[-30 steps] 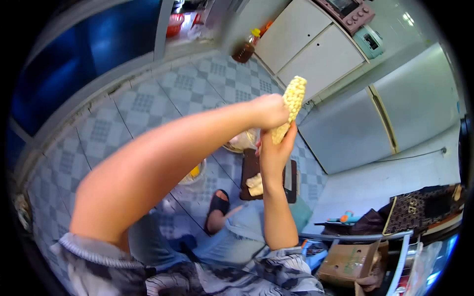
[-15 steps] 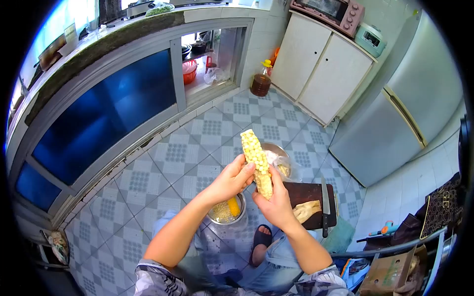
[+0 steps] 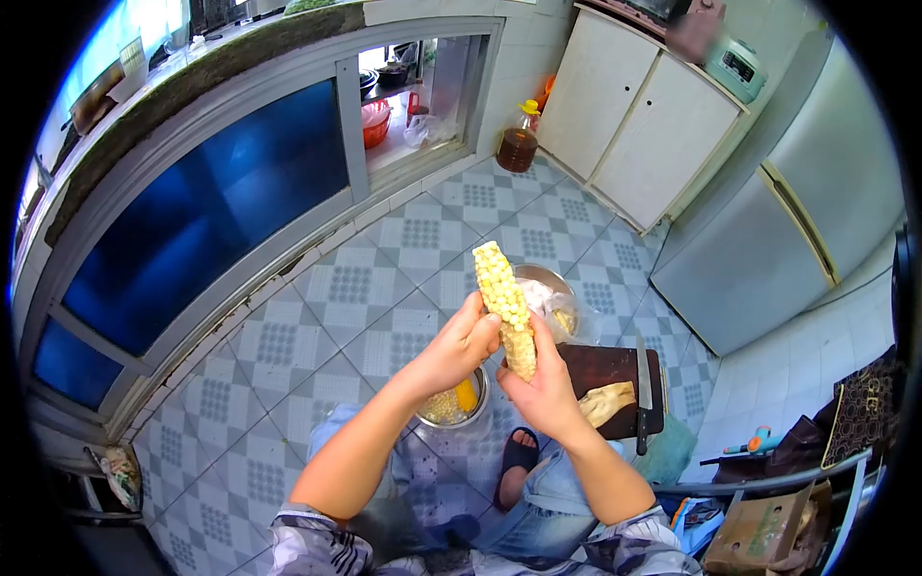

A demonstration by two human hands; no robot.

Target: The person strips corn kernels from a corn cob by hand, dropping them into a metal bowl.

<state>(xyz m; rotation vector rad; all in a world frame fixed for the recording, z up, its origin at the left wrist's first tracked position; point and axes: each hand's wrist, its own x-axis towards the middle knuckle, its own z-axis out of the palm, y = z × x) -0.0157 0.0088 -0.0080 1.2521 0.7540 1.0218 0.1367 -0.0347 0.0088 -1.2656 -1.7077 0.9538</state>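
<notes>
In both hands [image 3: 455, 349] [image 3: 547, 392], corn [image 3: 501, 292] points away, slightly left.

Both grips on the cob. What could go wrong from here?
1. Kernels coming off the corn cob may miss the metal bowl and scatter on the floor; the cob's upper end points away from the bowl.
2. The knife lies with its blade uncovered near the board's edge, so a bump might knock it off.

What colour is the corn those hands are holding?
Pale yellow corn, shown in the head view.
</notes>
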